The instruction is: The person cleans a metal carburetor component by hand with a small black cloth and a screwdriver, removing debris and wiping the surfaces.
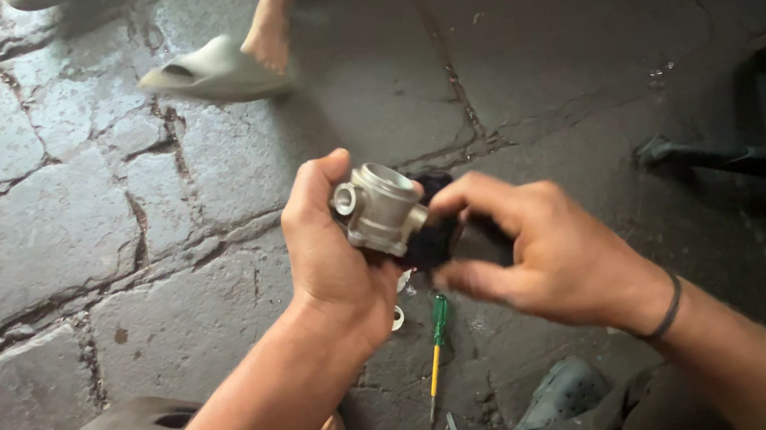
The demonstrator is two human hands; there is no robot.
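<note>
I am gripping a silver metal housing (380, 207) in my left hand (333, 253), my right hand (535, 253) pinching its black part (432, 238).

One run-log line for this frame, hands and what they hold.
left hand: grips grey metal housing | right hand: on its black part | below: green-handled screwdriver on stone floor

silver metal part (380, 207), black piece (431, 238); green/yellow screwdriver (436, 341).
</note>
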